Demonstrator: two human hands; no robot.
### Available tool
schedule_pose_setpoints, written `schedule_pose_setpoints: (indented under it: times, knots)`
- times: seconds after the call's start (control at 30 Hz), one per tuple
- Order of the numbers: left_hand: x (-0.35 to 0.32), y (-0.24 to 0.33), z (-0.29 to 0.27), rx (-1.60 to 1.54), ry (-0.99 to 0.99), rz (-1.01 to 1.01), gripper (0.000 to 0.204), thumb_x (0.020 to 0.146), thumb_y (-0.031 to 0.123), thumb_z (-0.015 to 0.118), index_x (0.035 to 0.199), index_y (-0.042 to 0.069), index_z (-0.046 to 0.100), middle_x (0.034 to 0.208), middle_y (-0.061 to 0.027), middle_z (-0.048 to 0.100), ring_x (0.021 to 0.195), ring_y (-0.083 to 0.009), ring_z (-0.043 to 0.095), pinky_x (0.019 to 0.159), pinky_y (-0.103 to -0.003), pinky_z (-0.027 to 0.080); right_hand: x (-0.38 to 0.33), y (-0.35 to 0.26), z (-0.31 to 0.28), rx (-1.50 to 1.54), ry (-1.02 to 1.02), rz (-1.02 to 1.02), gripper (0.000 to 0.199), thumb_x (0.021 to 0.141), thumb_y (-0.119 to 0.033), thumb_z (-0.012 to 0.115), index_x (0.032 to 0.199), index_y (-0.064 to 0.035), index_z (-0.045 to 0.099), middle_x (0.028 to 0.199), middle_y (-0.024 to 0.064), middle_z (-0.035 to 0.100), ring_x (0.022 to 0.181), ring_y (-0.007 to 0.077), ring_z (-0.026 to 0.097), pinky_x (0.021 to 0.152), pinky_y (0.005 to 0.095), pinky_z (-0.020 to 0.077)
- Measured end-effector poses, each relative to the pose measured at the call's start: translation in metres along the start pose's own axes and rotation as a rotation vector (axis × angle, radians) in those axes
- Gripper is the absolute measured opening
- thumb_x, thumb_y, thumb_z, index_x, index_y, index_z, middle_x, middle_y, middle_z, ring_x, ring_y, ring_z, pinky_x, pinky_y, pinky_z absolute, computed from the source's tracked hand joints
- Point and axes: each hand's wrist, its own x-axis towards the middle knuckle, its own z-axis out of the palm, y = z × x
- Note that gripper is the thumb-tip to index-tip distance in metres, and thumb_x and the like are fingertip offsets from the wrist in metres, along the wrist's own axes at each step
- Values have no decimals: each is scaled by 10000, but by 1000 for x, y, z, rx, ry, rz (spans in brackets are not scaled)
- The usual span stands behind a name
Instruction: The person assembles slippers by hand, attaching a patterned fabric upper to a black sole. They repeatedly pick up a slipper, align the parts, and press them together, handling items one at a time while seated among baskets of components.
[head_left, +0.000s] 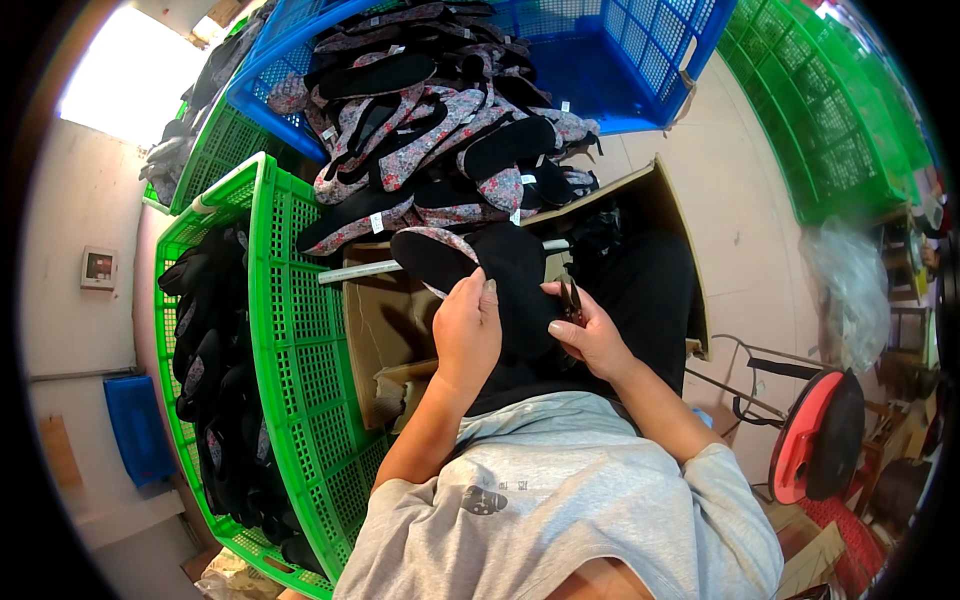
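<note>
My left hand (465, 335) is closed on the edge of a slipper (425, 258) with a black sole and a floral border, held over my lap. To its right, my right hand (595, 335) grips a pair of small dark thread snips (571, 298), blades pointing up and away from me. The black cloth of my trousers lies behind both hands, so part of the slipper's outline is lost against it. Just beyond the held slipper rises a heap of similar floral and black slippers (440, 130), several with small white tags.
A blue crate (640, 60) stands behind the heap. Left of me, a green crate (300, 370) holds dark slippers. An open cardboard box (680, 250) surrounds my knees, with a pale rod (360, 271) across it. Right are a red-and-black round seat (815, 435) and green crates (830, 120).
</note>
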Motion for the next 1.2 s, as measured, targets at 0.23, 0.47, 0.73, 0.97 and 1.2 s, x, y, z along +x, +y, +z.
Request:
schedule_pose_setpoints:
  times: [0.23, 0.47, 0.73, 0.97, 1.2]
  knots:
    - [-1, -2, 5, -20, -208, 46, 257, 918, 60, 579, 1149, -32, 643, 985, -218, 695, 919, -379, 680, 805, -414, 543, 8, 18, -7, 105, 223, 59, 408, 980, -136, 610, 1376, -97, 520, 727, -79, 393, 495, 14, 313, 433, 193, 267]
    - [5, 16, 5, 150, -518, -15, 284, 869, 233, 681, 971, -2, 559, 718, -217, 645, 724, -417, 648, 644, -497, 509, 10, 35, -10, 177, 323, 134, 381, 971, -91, 589, 1348, -96, 537, 793, -53, 434, 496, 41, 346, 419, 206, 290]
    - [-5, 16, 20, 213, -424, 47, 334, 835, 246, 718, 988, -9, 567, 719, -191, 647, 703, -377, 660, 637, -463, 528, 10, 37, -13, 199, 325, 151, 375, 973, -96, 583, 1345, -89, 535, 806, -40, 477, 496, 46, 381, 423, 207, 296]
    - [-9, 21, 27, 230, -347, 84, 306, 813, 207, 737, 953, -8, 570, 709, -173, 640, 692, -356, 659, 634, -446, 531, 10, 41, -16, 208, 308, 143, 368, 977, -103, 583, 1343, -101, 549, 822, -34, 545, 491, 50, 406, 431, 198, 304]
    - [-10, 23, 30, 243, -341, 87, 304, 811, 204, 737, 950, -12, 574, 704, -173, 634, 699, -356, 658, 636, -442, 531, 8, 40, -17, 227, 293, 147, 365, 983, -105, 577, 1345, -102, 530, 833, -23, 550, 481, 55, 407, 427, 205, 302]
